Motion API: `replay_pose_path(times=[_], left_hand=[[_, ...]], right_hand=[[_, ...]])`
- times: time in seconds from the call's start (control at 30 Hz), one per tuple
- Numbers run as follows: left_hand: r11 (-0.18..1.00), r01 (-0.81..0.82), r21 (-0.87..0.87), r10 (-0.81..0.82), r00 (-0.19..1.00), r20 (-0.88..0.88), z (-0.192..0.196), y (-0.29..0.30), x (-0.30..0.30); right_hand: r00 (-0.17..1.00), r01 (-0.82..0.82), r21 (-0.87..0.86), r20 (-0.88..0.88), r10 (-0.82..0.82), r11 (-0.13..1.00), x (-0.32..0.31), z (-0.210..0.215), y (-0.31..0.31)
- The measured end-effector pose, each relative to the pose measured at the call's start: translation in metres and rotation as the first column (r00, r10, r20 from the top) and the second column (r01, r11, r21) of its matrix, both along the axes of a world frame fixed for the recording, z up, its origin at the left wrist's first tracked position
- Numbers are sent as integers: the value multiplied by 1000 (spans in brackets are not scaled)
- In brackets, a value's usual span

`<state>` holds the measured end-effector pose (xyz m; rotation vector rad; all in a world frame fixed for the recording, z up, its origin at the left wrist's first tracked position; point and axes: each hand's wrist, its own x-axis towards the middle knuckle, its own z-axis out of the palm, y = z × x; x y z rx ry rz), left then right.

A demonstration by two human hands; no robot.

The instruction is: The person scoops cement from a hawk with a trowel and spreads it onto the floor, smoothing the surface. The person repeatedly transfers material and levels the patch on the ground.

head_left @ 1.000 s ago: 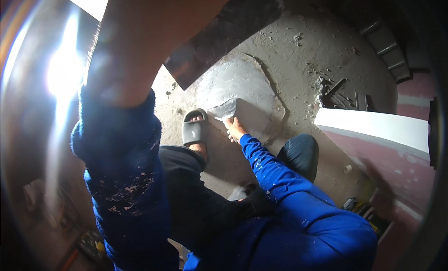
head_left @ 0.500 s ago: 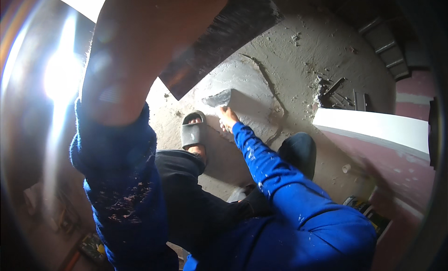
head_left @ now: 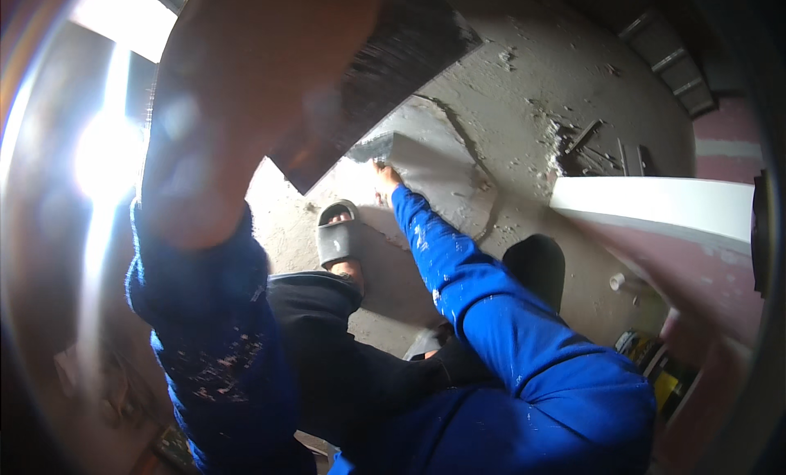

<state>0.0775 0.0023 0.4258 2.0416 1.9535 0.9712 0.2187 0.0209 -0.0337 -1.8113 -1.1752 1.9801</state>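
Note:
My left forearm and hand [head_left: 270, 82] loom large and raised at the upper left, very close. At the hand is a wide, dark, smeared filling knife [head_left: 393, 74], its flat blade slanting down to a corner near the middle; my left fingers are not visible, but the blade moves with the arm. Lower down, my right hand [head_left: 385, 183] is closed round a smaller putty knife [head_left: 375, 148]. That grey blade partly shows, just off the wide knife's lower edge, above a pale smooth patch [head_left: 442, 160] on the floor.
I stand over a rough grey floor [head_left: 524, 99], one foot in a grey slide sandal [head_left: 334, 232]. At right is a pink board wall with a white ledge [head_left: 655, 197]. Debris [head_left: 585, 148] lies beyond, a ladder-like piece [head_left: 667, 62] far right, and a bright lamp [head_left: 110, 156] glares left.
The wide filling knife has shifted slightly down and left with my left arm. My right hand and putty knife have moved a little up and left, closer to the wide blade.

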Motion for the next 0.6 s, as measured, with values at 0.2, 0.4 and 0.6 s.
replay_pose_path(times=[0.2,0.4,0.6], left_hand=[[1000,9,0,-9,1000,-30,2,24,13],[999,41,18,-40,995,-90,-7,42,25],[997,62,39,-55,987,-150,0,53,36]], right_hand=[[908,418,-128,59,-414,899,82,42,-161],[868,466,-121,-132,-479,877,76,23,-69],[858,496,-123,-81,-507,860,82,32,-60]])
